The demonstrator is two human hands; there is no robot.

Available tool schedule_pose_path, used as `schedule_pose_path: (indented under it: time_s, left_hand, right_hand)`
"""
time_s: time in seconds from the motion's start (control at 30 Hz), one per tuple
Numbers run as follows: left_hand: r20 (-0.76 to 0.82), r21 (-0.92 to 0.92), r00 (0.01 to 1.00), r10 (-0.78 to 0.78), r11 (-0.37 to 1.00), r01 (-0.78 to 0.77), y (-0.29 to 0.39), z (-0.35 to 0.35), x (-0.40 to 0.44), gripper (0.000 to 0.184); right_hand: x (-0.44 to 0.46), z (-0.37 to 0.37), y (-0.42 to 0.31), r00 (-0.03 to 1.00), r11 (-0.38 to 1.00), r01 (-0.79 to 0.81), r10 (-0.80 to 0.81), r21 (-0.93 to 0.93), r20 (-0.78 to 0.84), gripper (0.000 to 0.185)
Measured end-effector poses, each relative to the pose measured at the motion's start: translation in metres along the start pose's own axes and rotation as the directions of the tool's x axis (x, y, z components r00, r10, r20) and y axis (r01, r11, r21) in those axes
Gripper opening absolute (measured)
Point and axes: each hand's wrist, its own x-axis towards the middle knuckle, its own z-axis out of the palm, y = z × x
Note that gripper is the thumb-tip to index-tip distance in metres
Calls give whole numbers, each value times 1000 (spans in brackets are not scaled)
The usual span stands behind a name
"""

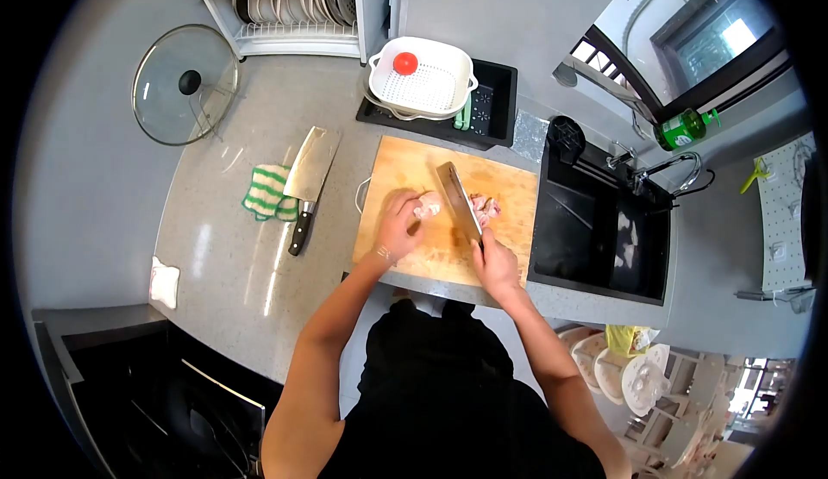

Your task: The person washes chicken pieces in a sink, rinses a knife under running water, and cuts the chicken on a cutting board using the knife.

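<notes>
My right hand (498, 265) is closed round the handle of a cleaver (458, 196), whose blade stands over the middle of the wooden cutting board (401, 156). On the board, my left hand (399, 225) has its fingers curled against a pale piece of raw meat (427, 206), to the left of the blade. Several cut pinkish meat pieces (486, 209) lie just right of the blade. Whether the blade touches the board cannot be made out.
A second cleaver (312, 169) lies left of the board, partly on a green-and-white striped cloth (267, 193). Behind the board, a white colander (421, 82) with a red item sits over a black tray (494, 104). The black sink (569, 246) is at right; a glass lid (164, 104) leans at left.
</notes>
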Motion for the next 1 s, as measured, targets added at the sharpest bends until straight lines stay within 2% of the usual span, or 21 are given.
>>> schedule_pose_path:
  time_s: [0.1, 0.23, 0.33, 0.43, 0.53, 0.57, 0.67, 0.77, 0.87, 0.9, 1.0]
  left_hand:
    - [-19, 32, 999, -50, 998, 50, -2, 2, -1, 23]
    - [-63, -58, 992, -108, 993, 105, -11, 17, -3, 15]
    - [-110, -84, 988, -105, 992, 96, -10, 21, 0, 12]
    - [-117, -53, 989, -87, 995, 81, -15, 24, -3, 15]
    - [-124, -48, 990, -66, 997, 60, -18, 23, -5, 16]
    - [-114, -52, 991, -75, 996, 69, -18, 23, -5, 16]
    - [-97, -53, 991, -91, 995, 86, -15, 21, -4, 16]
    - [-118, -40, 989, -87, 996, 83, -16, 24, -5, 14]
    - [-142, -26, 985, -100, 995, 97, -13, 25, -3, 13]
    - [-153, -15, 983, -101, 995, 100, -11, 25, -2, 12]
    - [-164, 36, 979, -119, 991, 127, -5, 23, -2, 15]
  right_hand:
    - [12, 3, -24, 1000, 1000, 12, -12, 4, -5, 21]
    - [30, 16, -32, 981, 996, -32, 48, -84, 190, 22]
    - [33, 22, -23, 990, 997, -69, 74, -42, 118, 23]
    - [37, 19, -15, 999, 1000, 6, -7, 27, 37, 24]
    - [51, 3, -23, 997, 998, 66, -66, 6, -47, 23]
    - [54, -4, -31, 970, 989, 145, -148, -27, -192, 22]
    - [55, -10, -40, 980, 992, 121, -126, -38, -153, 22]
    - [44, 15, -19, 987, 986, 144, -149, -80, -63, 21]
    - [41, -2, -20, 984, 986, 66, -38, -152, 177, 26]
    - [42, -4, -16, 988, 987, 82, -62, -138, 139, 36]
    - [49, -13, -9, 979, 977, 138, -111, -163, 168, 44]
